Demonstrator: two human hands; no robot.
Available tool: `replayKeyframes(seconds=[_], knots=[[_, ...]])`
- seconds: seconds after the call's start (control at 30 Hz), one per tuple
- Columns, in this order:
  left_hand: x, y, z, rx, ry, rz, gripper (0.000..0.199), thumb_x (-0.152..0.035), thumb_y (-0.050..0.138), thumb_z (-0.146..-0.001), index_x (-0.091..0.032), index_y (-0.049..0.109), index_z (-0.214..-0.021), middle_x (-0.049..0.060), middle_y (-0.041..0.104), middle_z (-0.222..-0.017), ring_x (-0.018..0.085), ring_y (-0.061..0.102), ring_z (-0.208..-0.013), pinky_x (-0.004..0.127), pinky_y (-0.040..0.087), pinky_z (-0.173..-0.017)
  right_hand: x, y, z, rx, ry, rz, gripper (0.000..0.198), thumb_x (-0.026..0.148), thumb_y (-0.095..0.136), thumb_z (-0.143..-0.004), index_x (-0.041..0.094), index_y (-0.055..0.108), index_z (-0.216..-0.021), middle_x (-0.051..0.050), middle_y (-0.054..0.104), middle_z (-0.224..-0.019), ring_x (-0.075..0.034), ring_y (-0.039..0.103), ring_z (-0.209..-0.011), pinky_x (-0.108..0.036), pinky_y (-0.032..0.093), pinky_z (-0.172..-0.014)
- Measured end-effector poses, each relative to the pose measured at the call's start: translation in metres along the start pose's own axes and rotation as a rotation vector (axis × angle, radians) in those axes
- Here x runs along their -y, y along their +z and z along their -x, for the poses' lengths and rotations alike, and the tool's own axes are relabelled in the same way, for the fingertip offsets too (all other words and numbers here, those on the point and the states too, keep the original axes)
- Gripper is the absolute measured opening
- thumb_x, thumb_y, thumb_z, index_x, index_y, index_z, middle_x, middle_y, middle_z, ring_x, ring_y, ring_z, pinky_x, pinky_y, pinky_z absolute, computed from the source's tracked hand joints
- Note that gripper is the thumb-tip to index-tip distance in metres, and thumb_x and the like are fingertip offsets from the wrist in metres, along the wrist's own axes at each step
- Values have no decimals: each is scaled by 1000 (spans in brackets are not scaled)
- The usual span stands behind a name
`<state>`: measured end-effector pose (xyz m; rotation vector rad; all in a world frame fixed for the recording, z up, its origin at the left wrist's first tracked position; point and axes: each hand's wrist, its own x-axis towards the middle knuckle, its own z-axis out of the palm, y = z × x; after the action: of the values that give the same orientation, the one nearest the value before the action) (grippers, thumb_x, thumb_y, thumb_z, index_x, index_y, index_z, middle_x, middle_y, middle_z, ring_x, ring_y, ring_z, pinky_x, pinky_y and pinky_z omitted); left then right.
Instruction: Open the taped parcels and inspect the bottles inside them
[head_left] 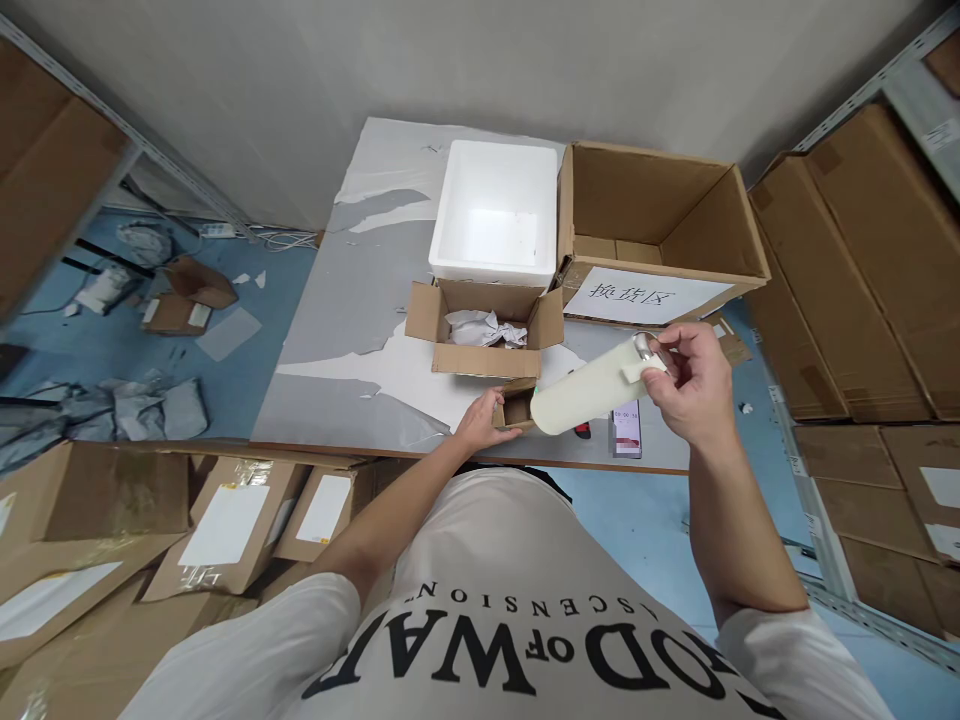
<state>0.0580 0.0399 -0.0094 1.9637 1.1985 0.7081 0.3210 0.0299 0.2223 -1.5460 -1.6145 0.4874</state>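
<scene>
My right hand (pixel 694 385) is closed around the lid end of a long cream insulated bottle (pixel 585 390), which has a metal ring at that end. The bottle lies tilted in the air, its plain base pointing left and down. Its base is beside the mouth of a small, narrow cardboard box (pixel 517 407); I cannot tell whether it reaches inside. My left hand (pixel 480 422) grips that box from the left, near the table's front edge. Just behind it stands an open carton (pixel 486 360) with crumpled white paper (pixel 480 327) inside.
Behind the carton are a white foam box (pixel 493 225) and a large open cardboard box (pixel 652 210) with a handwritten sign. A phone (pixel 626 430) and a small red-and-black item (pixel 583 431) lie on the table (pixel 322 330). Stacked cartons (pixel 225 525) crowd the left; shelving with boxes (pixel 862 260) stands right.
</scene>
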Motion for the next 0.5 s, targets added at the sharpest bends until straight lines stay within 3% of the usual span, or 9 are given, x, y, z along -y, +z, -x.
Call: replayKeyframes(seconds=[0.13,0.27,0.4,0.5], knots=[[-8,-4,0,-27,41,6,66,-45,78,-62,-18,44,-111,19,52,-129,33,50,-125,49,46,-97,-18,17,-2,14,125,10,31,35,58,-73,22,56,-101,0,59,-81,-10,44,-54,-25,41,-52],[-18,-14,3,-19,106,44,78,-45,74,-66,-17,38,-129,22,40,-143,34,36,-137,53,36,-108,-27,41,-9,60,218,75,26,41,60,-73,20,63,-88,3,54,-69,-11,46,-57,-24,41,-57],[-35,-31,6,-78,173,168,60,-43,54,-82,-18,38,-134,18,36,-148,31,32,-140,54,30,-112,-23,53,-21,104,249,100,28,46,62,-72,20,65,-82,4,52,-64,-11,46,-57,-23,38,-56],[-59,-44,3,-146,186,307,57,-46,51,-84,-19,41,-134,16,46,-141,30,43,-133,50,35,-110,-14,56,-33,131,243,77,33,52,61,-73,21,66,-83,4,51,-62,-10,44,-54,-23,37,-53]])
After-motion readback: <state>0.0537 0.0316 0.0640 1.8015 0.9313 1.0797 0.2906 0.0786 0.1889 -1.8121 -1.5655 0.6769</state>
